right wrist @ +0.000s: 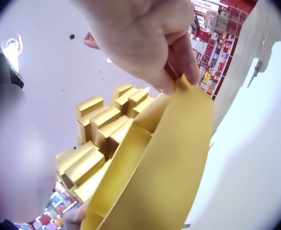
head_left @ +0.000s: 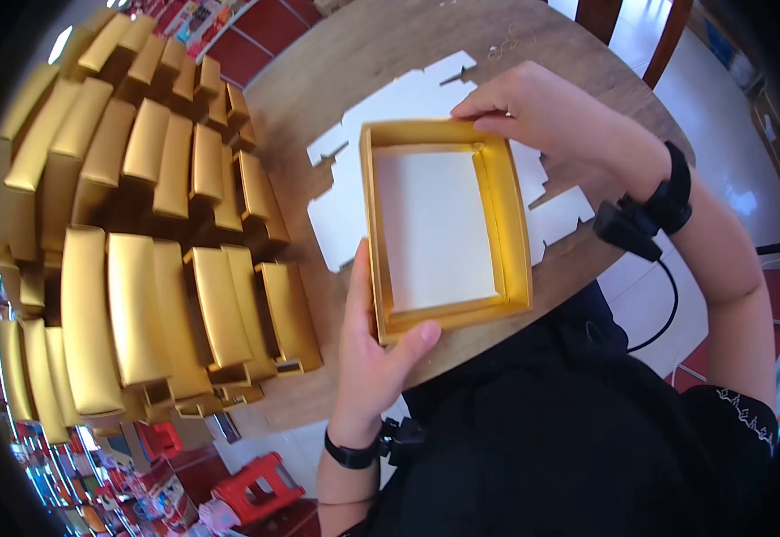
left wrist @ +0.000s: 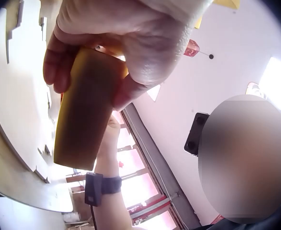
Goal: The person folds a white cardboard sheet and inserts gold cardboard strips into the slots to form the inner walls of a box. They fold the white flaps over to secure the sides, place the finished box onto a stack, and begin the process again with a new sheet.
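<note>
Left hand (head_left: 367,351) (thumb curled) grips the gold box (head_left: 434,233).

Stacked gold boxes (head_left: 157,233) wall off the table's (head_left: 354,54) left.

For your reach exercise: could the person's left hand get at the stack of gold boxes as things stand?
Probably yes, once it lets go. The left hand grips the open gold box, but the stack lies right beside it with nothing between.
</note>
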### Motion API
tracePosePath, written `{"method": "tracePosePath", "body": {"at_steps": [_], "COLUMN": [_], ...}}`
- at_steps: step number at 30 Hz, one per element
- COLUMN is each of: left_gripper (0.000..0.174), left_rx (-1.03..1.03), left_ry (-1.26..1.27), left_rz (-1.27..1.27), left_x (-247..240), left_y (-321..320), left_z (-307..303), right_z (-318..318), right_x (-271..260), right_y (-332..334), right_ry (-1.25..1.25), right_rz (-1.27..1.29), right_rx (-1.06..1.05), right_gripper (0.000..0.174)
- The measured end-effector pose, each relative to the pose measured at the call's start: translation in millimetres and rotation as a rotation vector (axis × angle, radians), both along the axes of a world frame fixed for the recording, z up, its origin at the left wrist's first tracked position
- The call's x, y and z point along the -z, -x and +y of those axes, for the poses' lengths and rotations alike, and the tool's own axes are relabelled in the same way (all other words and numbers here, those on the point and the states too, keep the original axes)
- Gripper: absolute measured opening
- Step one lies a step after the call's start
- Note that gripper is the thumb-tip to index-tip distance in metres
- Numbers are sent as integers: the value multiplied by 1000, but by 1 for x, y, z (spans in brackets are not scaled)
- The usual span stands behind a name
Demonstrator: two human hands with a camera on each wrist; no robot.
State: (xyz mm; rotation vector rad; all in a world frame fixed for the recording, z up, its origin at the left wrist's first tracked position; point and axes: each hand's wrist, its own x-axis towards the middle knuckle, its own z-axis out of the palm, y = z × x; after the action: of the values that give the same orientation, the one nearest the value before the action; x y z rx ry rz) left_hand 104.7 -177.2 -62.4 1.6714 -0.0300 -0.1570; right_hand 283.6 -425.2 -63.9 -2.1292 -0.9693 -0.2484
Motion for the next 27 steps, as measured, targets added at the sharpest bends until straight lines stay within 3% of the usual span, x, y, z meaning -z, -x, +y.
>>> {"method": "tracePosePath", "body": {"at_steps": [2,5,7,9,11,12,14,17,19,21,24,27], "left_gripper": [99,96,92,88,84,83,71,71,73,89,92,92], "left_rx": [19,-16,-52,-55,-92,-83,-86,-85,-79,-45,-23,-9], "left_ry": [16,131,184,323,363,385,399,387,406,450,413,356], "left_rz": [15,115,106,308,307,295,247,245,239,219,215,175], "left_x": [10,36,48,56,60,62,67,72,76,76,76,82], "left_y": [-4,-9,-10,-7,-6,-5,-4,-2,-2,-2,-3,-3], "left_z": [0,3,4,12,11,12,11,12,11,11,12,12], "right_z": [5,17,21,34,47,53,57,63,64,64,73,75], "right_x": [0,14,16,16,5,4,10,21,30,37,36,36], "right_y": [-3,-10,-24,-24,-21,-20,-23,-21,-22,-21,-17,-14], "right_ry": [340,505,542,599,894,1022,1057,1105,1141,1121,1252,1272], "right_rz": [111,255,192,133,196,87,3,-98,-123,-183,-78,-79], "right_rx": [43,41,-1,-65,59,48,29,35,53,65,131,163], "right_gripper": [21,15,12,9,9,11,10,13,15,20,31,31]}}
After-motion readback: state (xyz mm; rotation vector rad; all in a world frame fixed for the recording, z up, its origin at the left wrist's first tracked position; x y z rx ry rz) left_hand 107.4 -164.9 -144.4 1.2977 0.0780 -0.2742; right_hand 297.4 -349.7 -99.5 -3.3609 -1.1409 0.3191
